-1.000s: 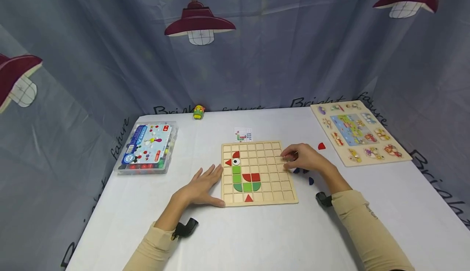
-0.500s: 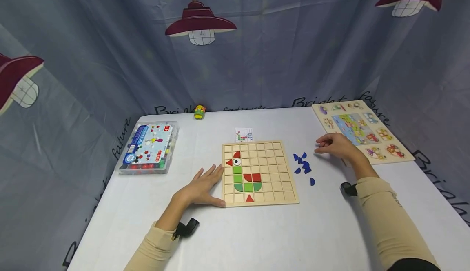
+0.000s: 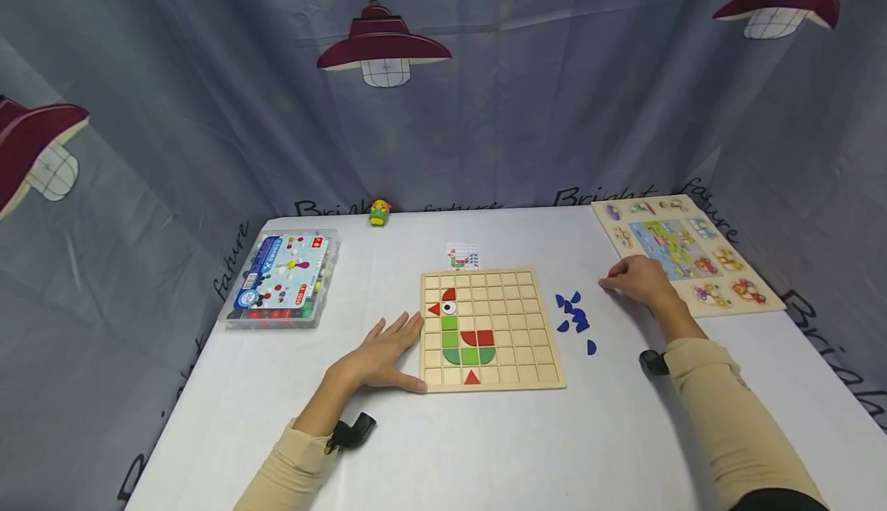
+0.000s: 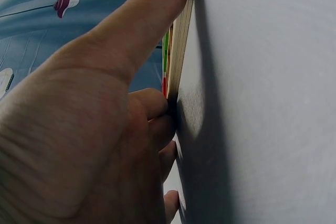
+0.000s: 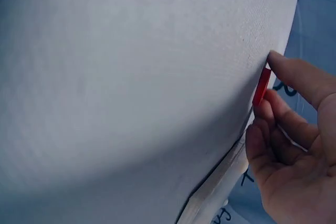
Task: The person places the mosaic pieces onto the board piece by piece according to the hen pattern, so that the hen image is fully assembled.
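My left hand (image 3: 383,355) lies with spread fingers at the left edge of a wooden grid board (image 3: 516,334); its thumb touches the lower left corner. Red, green and dark green tiles and a round eye tile (image 3: 449,308) form a bird shape in the board's cells. To the right of the board, my right hand (image 3: 640,280) is low over the table and pinches a small red tile (image 5: 262,86) between thumb and fingers. From the head view the hand mostly hides this tile. Several dark blue tiles (image 3: 578,318) lie loose between the board and that hand.
A small pattern card (image 3: 462,256) lies behind the board. On the left stands a clear plastic case (image 3: 280,280) of coloured parts. A wooden picture puzzle (image 3: 693,257) lies close behind the right hand, and a small green and yellow toy (image 3: 379,213) stands at the back edge.
My right hand has left the board's right edge and moved right to the red tile, which it now pinches. The blue tiles came into view. My left hand has stayed in place.
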